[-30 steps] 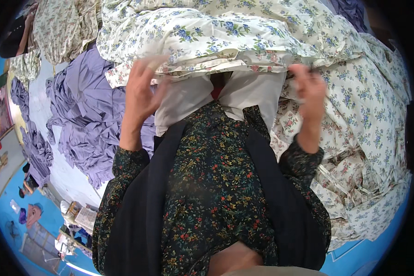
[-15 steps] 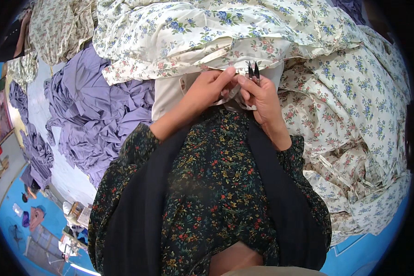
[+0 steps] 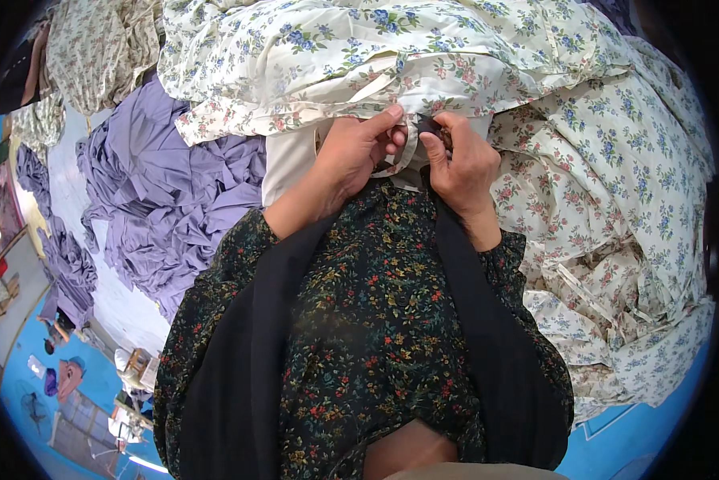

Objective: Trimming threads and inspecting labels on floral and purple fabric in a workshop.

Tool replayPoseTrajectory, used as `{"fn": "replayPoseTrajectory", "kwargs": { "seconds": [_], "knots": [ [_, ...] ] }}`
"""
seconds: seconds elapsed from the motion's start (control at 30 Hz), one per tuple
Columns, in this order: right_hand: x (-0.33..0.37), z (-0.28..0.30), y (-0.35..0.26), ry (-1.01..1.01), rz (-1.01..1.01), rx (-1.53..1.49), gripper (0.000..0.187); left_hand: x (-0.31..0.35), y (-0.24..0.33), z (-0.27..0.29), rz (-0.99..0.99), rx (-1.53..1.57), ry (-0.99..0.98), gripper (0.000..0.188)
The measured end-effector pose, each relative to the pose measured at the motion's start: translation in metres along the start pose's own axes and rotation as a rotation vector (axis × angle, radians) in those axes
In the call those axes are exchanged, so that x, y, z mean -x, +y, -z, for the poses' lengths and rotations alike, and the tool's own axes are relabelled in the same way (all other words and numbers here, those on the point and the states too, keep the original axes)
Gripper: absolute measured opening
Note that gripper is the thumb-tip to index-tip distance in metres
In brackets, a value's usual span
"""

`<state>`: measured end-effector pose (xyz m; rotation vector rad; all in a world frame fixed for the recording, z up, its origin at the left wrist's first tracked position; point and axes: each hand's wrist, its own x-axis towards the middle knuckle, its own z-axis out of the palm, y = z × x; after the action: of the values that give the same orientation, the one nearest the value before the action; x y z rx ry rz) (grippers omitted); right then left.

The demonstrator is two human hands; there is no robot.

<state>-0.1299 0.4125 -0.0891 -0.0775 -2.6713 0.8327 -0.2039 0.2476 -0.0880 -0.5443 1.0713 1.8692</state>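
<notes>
My left hand [image 3: 350, 160] is closed, pinching a narrow white fabric strip [image 3: 411, 142] between thumb and fingers at the near edge of a white floral cloth [image 3: 447, 84]. Just to its right, my right hand [image 3: 467, 164] is curled around small dark thread snips [image 3: 427, 123]. The dark blades lie close against the strip; whether they touch it I cannot tell. The snips' handles are mostly hidden in my fingers. Part of the strip loops down between my hands, in front of my dark floral top.
Crumpled purple fabric [image 3: 147, 168] is heaped on the left over a pale tabletop [image 3: 123, 276]. More floral cloth [image 3: 607, 168] is piled at the right and hangs over the edge. A person's arm [image 3: 35, 72] shows at the far left beside floral fabric [image 3: 103, 56].
My right hand has turned, so the snips' blades, which pointed away from me, now point left at the strip. My left hand still pinches the fabric, slightly farther left.
</notes>
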Motion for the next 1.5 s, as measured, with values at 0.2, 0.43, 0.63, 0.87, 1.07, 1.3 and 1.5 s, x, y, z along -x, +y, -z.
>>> {"fn": "replayPoseTrajectory", "kwargs": {
  "seconds": [0.2, 0.43, 0.63, 0.87, 1.07, 1.3, 1.5],
  "knots": [
    [-0.004, -0.003, 0.006, 0.044, 0.125, 0.06, 0.023, 0.002, 0.001, 0.0, 0.023, 0.024, -0.023, 0.023],
    [-0.004, 0.0, 0.005, 0.066, 0.137, -0.009, 0.02, 0.001, 0.001, 0.0, 0.024, 0.051, -0.043, 0.021],
    [-0.002, -0.001, 0.01, 0.039, 0.15, 0.075, 0.019, 0.0, 0.0, 0.002, 0.031, 0.055, -0.072, 0.02],
    [0.003, 0.003, -0.003, -0.005, -0.347, -0.481, 0.024, 0.008, 0.011, 0.001, 0.032, 0.007, -0.076, 0.021],
    [-0.005, 0.024, 0.001, -0.718, -1.038, -1.413, 0.032, 0.024, 0.025, 0.011, -1.145, -1.299, 0.058, 0.017],
    [-0.056, 0.051, 0.006, -0.04, -0.677, -1.392, 0.03, -0.02, 0.016, 0.02, -0.702, -1.013, -0.113, 0.015],
    [-0.016, 0.02, 0.002, -0.008, -0.188, -0.308, 0.026, -0.015, 0.02, 0.014, -0.244, -0.633, -0.064, 0.02]
  ]
}}
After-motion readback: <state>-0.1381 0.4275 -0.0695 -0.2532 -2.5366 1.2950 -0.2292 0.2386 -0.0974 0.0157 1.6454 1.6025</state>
